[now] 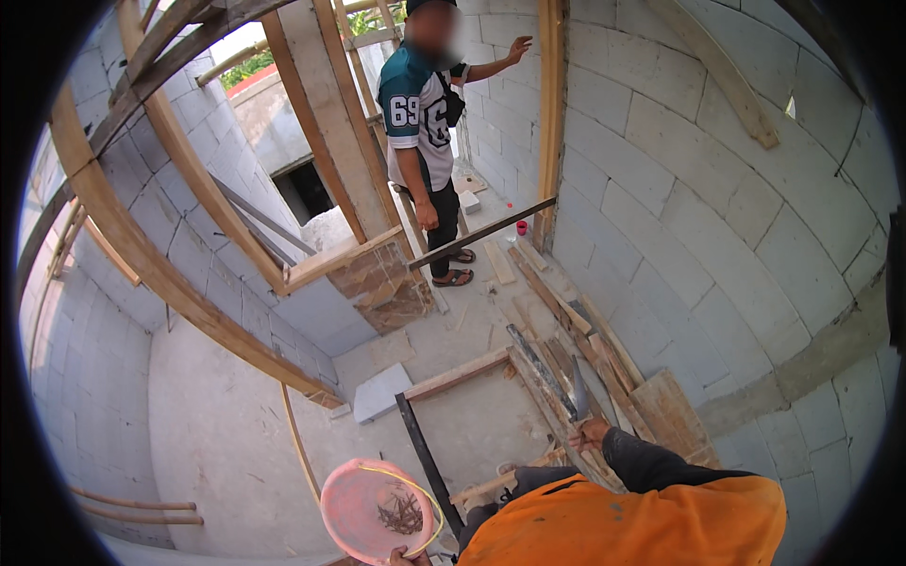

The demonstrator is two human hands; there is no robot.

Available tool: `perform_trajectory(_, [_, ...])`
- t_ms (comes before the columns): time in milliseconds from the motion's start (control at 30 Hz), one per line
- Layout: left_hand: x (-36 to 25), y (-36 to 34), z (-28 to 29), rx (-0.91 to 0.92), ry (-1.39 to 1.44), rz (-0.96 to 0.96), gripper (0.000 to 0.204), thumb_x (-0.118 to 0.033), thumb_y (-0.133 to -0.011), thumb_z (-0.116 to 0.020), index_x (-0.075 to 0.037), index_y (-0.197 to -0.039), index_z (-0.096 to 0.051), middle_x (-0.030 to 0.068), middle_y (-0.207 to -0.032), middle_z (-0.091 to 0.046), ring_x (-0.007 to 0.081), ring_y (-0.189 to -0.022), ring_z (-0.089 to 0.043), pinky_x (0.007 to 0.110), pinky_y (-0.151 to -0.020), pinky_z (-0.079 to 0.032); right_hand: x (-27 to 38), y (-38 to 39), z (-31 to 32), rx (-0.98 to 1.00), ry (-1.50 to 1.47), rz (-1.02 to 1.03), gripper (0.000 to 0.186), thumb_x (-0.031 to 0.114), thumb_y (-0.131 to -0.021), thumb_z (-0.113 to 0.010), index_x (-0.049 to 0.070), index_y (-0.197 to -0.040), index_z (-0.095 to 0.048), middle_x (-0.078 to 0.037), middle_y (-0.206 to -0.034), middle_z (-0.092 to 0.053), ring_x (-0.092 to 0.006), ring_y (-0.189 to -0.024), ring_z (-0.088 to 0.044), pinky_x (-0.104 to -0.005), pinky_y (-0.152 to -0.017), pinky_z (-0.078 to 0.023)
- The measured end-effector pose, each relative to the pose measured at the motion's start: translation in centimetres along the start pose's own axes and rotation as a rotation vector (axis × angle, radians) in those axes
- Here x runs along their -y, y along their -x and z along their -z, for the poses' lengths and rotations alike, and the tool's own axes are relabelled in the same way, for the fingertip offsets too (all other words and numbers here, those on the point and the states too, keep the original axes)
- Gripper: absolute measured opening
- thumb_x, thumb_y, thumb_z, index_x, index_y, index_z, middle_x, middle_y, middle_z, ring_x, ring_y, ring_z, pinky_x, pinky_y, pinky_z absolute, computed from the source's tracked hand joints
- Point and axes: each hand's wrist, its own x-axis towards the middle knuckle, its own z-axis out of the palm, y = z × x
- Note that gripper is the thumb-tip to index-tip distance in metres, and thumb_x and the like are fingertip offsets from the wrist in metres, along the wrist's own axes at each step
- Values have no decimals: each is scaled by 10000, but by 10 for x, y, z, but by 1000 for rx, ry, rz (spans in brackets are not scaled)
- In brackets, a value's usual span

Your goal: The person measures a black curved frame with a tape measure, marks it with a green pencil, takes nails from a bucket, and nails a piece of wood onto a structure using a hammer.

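My left hand (406, 555) grips the lower rim of a pink bucket (342, 505) with a yellow handle and a small pile of nails (398, 514) inside. My right hand (590, 434), at the end of a dark sleeve, is closed on a grey metal tool (579, 394) whose blade points up and away from me; its exact kind is unclear. Beneath that hand lie long timber boards (604, 368) and rough strips. A rectangular frame of wood and dark bars (453, 368) is on the concrete floor in front of my legs.
A co-worker (415, 132) stands ahead, one arm raised toward a timber post (550, 113). A dark bar (481, 233) spans the passage. Block walls (679, 236) curve around; timber door frames (170, 264) stand left. A white block (380, 391) and a small red cup (522, 228) sit on the floor.
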Motion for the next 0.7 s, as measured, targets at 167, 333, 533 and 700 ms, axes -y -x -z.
perform_trajectory(167, [25, -16, 19, 55, -930, -567, 325, 67, -860, -645, 23, -1174, -571, 114, -986, -610, 174, -874, -610, 335, -723, -561, 2, -10, 0, -59, -8, -5, 423, 112, -1053, -396, -38, -1449, -389, -266, -1089, -717, -333, -820, -751, -466, -680, -658])
perform_trajectory(333, [32, -28, 22, -2, 49, -31, 314, 25, -869, -675, 27, -1165, -571, 100, -908, -616, 175, -844, -617, 327, -699, -556, 7, -14, -7, -114, 121, -45, 403, 150, -1061, -367, -80, -1390, -404, -243, -1048, -729, -286, -716, -729, -416, -557, -614])
perform_trajectory(533, [37, -23, 29, 116, -629, -464, 306, -50, -905, -718, 31, -1158, -565, 104, -899, -618, 183, -823, -620, 315, -704, -550, 12, -14, -3, -100, 116, -72, 316, 188, -1057, -407, -51, -1147, -594, -161, -868, -701, -190, -478, -523, -357, -416, -449])
perform_trajectory(700, [47, -37, 38, 118, -127, -153, 370, -77, -882, -764, 43, -1167, -560, 118, -929, -628, 176, -816, -614, 312, -704, -546, 8, -23, 2, -214, 345, -56, 313, 256, -1038, -494, 19, -1038, -699, -88, -748, -624, -169, -456, -446, -350, -399, -359])
